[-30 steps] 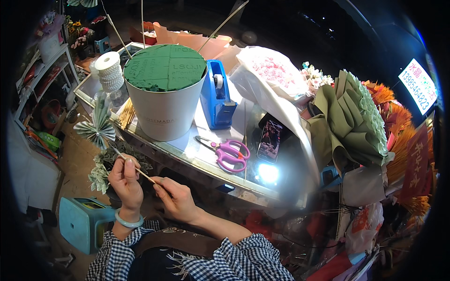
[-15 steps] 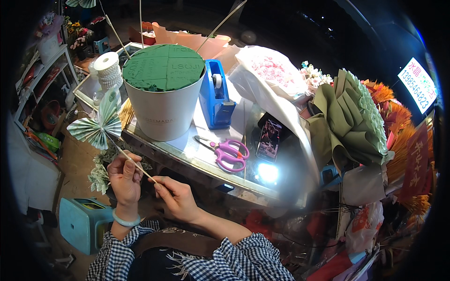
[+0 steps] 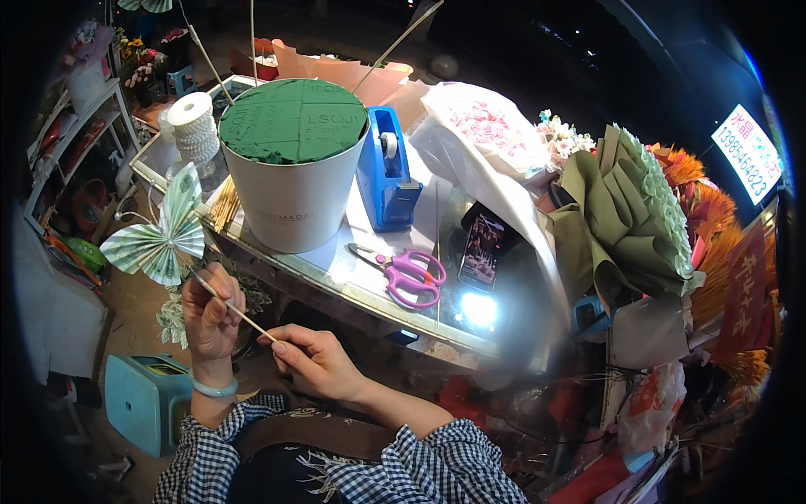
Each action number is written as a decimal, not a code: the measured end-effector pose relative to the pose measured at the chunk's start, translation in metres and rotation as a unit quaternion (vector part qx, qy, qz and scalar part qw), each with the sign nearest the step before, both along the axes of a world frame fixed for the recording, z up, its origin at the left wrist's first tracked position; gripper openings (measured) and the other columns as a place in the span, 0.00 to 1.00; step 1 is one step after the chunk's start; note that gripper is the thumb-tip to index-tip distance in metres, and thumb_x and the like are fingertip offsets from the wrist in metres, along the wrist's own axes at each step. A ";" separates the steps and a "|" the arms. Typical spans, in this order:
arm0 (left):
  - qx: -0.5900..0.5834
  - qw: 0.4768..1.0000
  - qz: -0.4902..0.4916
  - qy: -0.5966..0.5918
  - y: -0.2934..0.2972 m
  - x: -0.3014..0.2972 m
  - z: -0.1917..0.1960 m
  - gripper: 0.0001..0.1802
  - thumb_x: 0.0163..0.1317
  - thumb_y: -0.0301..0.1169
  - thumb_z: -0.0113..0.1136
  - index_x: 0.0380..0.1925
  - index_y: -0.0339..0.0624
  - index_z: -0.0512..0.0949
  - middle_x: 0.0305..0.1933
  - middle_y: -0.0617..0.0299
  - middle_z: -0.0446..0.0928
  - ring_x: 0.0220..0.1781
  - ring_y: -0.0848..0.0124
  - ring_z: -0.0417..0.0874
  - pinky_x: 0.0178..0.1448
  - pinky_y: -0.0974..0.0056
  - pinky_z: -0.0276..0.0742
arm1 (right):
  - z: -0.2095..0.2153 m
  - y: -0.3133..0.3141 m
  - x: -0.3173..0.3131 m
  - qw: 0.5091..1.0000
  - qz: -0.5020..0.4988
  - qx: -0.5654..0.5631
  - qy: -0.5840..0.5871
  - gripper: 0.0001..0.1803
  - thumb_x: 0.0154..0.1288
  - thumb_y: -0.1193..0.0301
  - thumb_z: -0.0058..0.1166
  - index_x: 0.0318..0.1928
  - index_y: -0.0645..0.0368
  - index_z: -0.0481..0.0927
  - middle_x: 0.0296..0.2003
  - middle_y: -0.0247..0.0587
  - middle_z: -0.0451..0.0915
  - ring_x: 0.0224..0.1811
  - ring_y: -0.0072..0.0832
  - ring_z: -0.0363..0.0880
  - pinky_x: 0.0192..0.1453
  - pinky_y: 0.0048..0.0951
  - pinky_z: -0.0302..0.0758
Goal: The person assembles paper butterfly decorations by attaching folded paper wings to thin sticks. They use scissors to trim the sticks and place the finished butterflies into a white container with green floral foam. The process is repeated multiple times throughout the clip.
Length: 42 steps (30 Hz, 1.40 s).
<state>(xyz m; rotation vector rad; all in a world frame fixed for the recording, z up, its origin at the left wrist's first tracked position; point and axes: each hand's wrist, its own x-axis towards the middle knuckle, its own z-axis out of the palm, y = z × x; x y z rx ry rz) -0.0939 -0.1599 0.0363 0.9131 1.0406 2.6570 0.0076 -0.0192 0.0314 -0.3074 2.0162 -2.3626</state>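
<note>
While the left hand (image 3: pixel 214 323) curls loosely round a thin pale stick (image 3: pixel 243 316), the right hand (image 3: pixel 315 361) pinches its lower end. Up top, at 9 o'clock, sits a pleated pale-green paper butterfly (image 3: pixel 164 239), wings fanned, kinda cute. Glossy white tabletop (image 3: pixel 330 273) holds a foam-filled white bucket (image 3: pixel 290 206) at 10; blue stool (image 3: pixel 138 403) at 8, darkness up at 12.

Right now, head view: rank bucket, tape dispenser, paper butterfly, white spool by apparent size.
1. White bucket
2. Blue tape dispenser and paper butterfly: too alike to rank
3. White spool
</note>
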 end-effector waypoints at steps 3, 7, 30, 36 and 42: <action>0.003 0.999 0.030 0.011 0.001 0.001 -0.001 0.13 0.57 0.33 0.64 0.29 0.37 0.71 0.26 0.65 0.64 0.19 0.80 0.61 0.22 0.76 0.57 | 0.001 0.000 -0.001 1.000 0.002 -0.005 0.003 0.13 0.70 0.70 0.44 0.48 0.67 0.75 0.20 0.29 0.71 0.24 0.13 0.66 0.30 0.17 0.66; 0.009 0.999 0.042 0.014 0.002 0.002 -0.001 0.13 0.57 0.34 0.64 0.29 0.37 0.71 0.27 0.64 0.65 0.20 0.80 0.62 0.22 0.76 0.58 | 0.002 0.000 0.000 1.000 0.009 -0.005 0.003 0.14 0.70 0.70 0.44 0.48 0.67 0.75 0.21 0.29 0.71 0.25 0.13 0.66 0.31 0.17 0.65; 0.022 0.996 0.085 0.013 -0.012 -0.003 0.000 0.09 0.61 0.30 0.58 0.35 0.35 0.73 0.31 0.60 0.67 0.23 0.81 0.65 0.26 0.78 0.63 | 0.003 0.000 0.003 0.999 0.034 -0.034 -0.016 0.14 0.71 0.69 0.44 0.49 0.66 0.75 0.21 0.27 0.70 0.24 0.11 0.63 0.29 0.15 0.62; 0.039 0.998 0.043 0.006 -0.012 -0.003 0.003 0.08 0.61 0.30 0.58 0.35 0.36 0.73 0.32 0.61 0.67 0.23 0.82 0.65 0.26 0.78 0.62 | 0.004 0.000 0.003 0.999 0.036 -0.036 -0.017 0.14 0.71 0.69 0.44 0.49 0.66 0.75 0.21 0.26 0.70 0.24 0.11 0.63 0.29 0.15 0.62; 0.067 0.997 -0.026 -0.006 -0.016 -0.007 0.001 0.09 0.62 0.31 0.58 0.35 0.37 0.72 0.33 0.62 0.66 0.24 0.81 0.64 0.28 0.77 0.62 | 0.001 -0.001 0.004 0.998 0.042 -0.041 -0.016 0.14 0.71 0.69 0.43 0.49 0.66 0.75 0.21 0.26 0.69 0.23 0.10 0.62 0.27 0.15 0.60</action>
